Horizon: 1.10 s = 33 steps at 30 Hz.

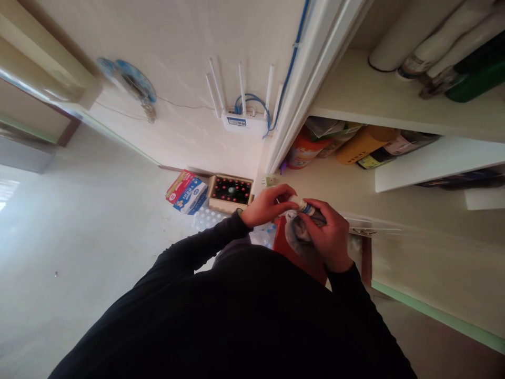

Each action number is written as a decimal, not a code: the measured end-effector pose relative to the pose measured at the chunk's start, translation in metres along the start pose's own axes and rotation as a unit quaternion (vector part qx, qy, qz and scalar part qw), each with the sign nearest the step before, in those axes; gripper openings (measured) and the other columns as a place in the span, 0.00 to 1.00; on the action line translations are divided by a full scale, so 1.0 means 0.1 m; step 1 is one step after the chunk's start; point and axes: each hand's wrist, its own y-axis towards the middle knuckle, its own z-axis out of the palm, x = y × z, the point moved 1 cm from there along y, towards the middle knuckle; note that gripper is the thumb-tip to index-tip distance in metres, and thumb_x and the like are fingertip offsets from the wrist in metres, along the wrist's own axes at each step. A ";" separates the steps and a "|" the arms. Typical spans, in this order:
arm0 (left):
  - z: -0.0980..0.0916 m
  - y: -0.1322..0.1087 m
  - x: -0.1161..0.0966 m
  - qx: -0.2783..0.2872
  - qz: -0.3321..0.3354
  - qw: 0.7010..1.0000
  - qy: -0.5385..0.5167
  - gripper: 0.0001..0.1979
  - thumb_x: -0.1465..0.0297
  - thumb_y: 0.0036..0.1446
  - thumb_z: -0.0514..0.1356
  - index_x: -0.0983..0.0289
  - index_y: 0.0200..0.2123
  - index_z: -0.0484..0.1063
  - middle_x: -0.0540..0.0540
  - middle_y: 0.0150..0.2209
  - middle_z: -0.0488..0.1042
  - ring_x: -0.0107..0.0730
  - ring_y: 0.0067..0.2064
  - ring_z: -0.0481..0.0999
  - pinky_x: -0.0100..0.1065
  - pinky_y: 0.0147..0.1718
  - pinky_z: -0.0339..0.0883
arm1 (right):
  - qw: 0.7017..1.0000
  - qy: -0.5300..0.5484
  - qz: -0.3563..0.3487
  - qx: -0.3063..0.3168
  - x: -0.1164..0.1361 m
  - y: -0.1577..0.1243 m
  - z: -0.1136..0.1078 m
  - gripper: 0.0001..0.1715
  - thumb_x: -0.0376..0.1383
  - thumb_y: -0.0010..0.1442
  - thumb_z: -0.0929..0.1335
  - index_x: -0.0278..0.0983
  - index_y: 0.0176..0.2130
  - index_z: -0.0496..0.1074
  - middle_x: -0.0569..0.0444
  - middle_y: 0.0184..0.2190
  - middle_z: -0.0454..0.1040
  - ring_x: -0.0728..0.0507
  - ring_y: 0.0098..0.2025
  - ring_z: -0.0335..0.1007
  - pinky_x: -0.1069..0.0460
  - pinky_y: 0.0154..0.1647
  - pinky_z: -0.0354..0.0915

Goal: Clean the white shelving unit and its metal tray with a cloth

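Observation:
My left hand (267,206) and my right hand (330,238) meet in front of my chest, both in black sleeves. Between them is a small bottle (306,208) with a white cap and a blue label. The fingers of my right hand are wrapped round the bottle's body and a grey cloth-like thing (299,236) below it. My left hand pinches the bottle's cap end with thumb and fingertips. A red object (284,243) lies just under the hands, mostly hidden.
A white router (243,122) with several antennas and blue cables hangs on the wall. On the floor stand a cardboard box of red-capped bottles (231,191) and red-and-blue cartons (187,192). Open shelves (379,100) at right hold an orange canister (304,149), a yellow pack (363,143), rolls and a green item.

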 end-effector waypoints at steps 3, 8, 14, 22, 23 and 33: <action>-0.09 0.08 0.00 0.049 0.050 0.997 -0.031 0.16 0.57 0.67 0.73 0.62 0.49 0.82 0.56 0.44 0.80 0.33 0.43 0.78 0.32 0.41 0.74 | 0.998 0.041 0.045 0.027 0.04 0.03 -0.03 0.17 0.49 0.70 0.76 0.42 0.51 0.84 0.51 0.44 0.89 0.40 0.43 0.86 0.47 0.50 0.79; -0.16 0.18 -0.11 0.073 0.060 0.995 -0.044 0.23 0.55 0.61 0.78 0.60 0.54 0.83 0.60 0.54 0.79 0.37 0.50 0.80 0.34 0.45 0.77 | 0.990 0.101 0.092 0.033 0.09 0.09 -0.02 0.21 0.55 0.70 0.74 0.42 0.48 0.83 0.53 0.39 0.88 0.40 0.40 0.85 0.47 0.46 0.78; -0.16 0.24 -0.24 0.065 0.021 0.998 0.010 0.21 0.51 0.67 0.72 0.64 0.49 0.82 0.56 0.43 0.79 0.32 0.42 0.77 0.33 0.44 0.75 | 0.983 0.143 0.109 0.022 0.10 0.12 -0.04 0.22 0.55 0.68 0.76 0.42 0.49 0.82 0.52 0.40 0.89 0.40 0.40 0.85 0.47 0.46 0.79; -0.12 0.40 -0.39 0.082 0.051 0.994 0.049 0.23 0.52 0.66 0.73 0.64 0.52 0.82 0.54 0.41 0.79 0.31 0.40 0.76 0.32 0.40 0.74 | 0.971 0.203 0.127 0.018 0.07 0.12 -0.07 0.27 0.59 0.69 0.73 0.40 0.49 0.81 0.54 0.34 0.86 0.43 0.34 0.79 0.50 0.38 0.75; -0.11 0.42 -0.41 0.088 0.077 0.992 0.057 0.20 0.52 0.69 0.70 0.64 0.49 0.82 0.56 0.41 0.79 0.33 0.41 0.77 0.33 0.41 0.74 | 0.968 0.211 0.131 0.023 0.07 0.12 -0.07 0.27 0.60 0.69 0.72 0.40 0.48 0.82 0.53 0.34 0.86 0.43 0.33 0.78 0.50 0.38 0.75; 0.00 0.58 -0.67 0.107 0.095 0.986 0.089 0.23 0.48 0.69 0.69 0.63 0.47 0.85 0.59 0.44 0.82 0.35 0.41 0.79 0.35 0.41 0.77 | 0.950 0.285 0.126 -0.011 0.04 0.19 -0.10 0.35 0.68 0.67 0.72 0.40 0.39 0.78 0.52 0.33 0.81 0.42 0.36 0.76 0.50 0.41 0.73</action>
